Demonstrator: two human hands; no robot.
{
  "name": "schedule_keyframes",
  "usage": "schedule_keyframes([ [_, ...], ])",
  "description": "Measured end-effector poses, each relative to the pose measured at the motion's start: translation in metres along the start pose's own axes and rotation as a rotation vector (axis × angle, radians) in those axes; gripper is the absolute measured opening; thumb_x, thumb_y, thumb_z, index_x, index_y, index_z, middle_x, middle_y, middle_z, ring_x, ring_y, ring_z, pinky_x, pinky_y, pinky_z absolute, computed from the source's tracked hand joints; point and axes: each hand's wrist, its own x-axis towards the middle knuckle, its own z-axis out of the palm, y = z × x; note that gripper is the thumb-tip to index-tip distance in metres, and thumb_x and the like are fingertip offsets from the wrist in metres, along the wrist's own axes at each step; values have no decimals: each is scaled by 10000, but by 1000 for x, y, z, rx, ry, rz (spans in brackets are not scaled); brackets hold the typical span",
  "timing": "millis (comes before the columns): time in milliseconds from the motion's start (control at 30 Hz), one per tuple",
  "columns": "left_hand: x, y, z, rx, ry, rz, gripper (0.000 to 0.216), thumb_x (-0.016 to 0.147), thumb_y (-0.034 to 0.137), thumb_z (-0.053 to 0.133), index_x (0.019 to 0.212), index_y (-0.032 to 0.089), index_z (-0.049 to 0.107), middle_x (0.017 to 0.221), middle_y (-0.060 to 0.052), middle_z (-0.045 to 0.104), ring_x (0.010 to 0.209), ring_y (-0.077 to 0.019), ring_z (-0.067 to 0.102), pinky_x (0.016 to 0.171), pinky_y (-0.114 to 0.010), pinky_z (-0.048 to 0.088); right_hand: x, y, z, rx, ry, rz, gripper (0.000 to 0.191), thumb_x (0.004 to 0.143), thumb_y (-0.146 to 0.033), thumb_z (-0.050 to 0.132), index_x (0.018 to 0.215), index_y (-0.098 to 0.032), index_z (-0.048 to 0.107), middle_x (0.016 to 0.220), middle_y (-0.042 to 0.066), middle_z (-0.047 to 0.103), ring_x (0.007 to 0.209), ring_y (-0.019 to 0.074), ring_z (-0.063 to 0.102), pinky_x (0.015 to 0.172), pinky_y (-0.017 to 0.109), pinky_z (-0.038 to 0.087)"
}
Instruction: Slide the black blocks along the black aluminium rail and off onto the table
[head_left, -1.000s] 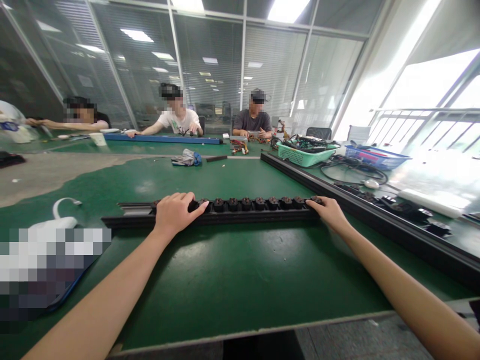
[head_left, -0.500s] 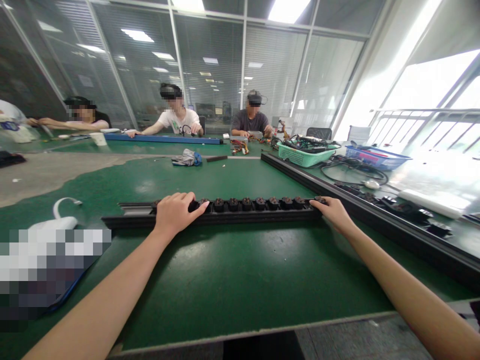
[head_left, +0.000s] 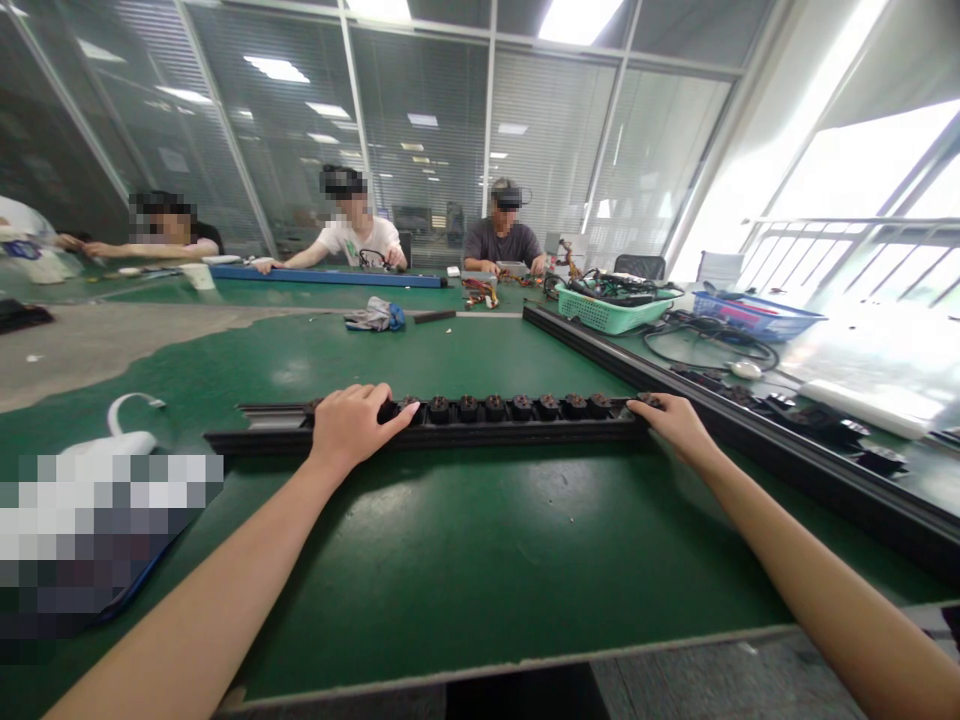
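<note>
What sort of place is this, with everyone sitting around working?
Probably a workshop or assembly room: a long black rail holding a row of round black parts, a green basket heaped with dark items, and people seated across the green work surface.

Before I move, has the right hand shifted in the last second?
Yes, slightly: the right hand has shifted rightward along the black channel, widening its gap from the nearest fully visible black module.

Left hand [head_left: 351, 425] and right hand [head_left: 671, 422] bare, left thumbnail [head_left: 412, 408] longish; left forearm [head_left: 225, 590] and right forearm [head_left: 814, 580] bare, slim.
</note>
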Motion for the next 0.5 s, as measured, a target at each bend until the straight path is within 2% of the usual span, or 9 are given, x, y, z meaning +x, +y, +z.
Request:
schedule_keyframes([
  [133,0,0,0,-2,1,-1,558,935,694,374,872,215,654,850,-83,710,843,-265,646,690,-347,378,0,1,-1,-31,16,-17,306,738,-438,682,798,-148,761,685,74,692,723,238,639,678,321,481],
  [500,0,0,0,31,-3,5,556,933,696,369,873,220,651,861,-81,721,842,-260,659,688,-343,397,6,8,-2,-179,31,-5,382,780,-470,608,874,-134,763,779,103,728,753,255,657,700,337,471],
])
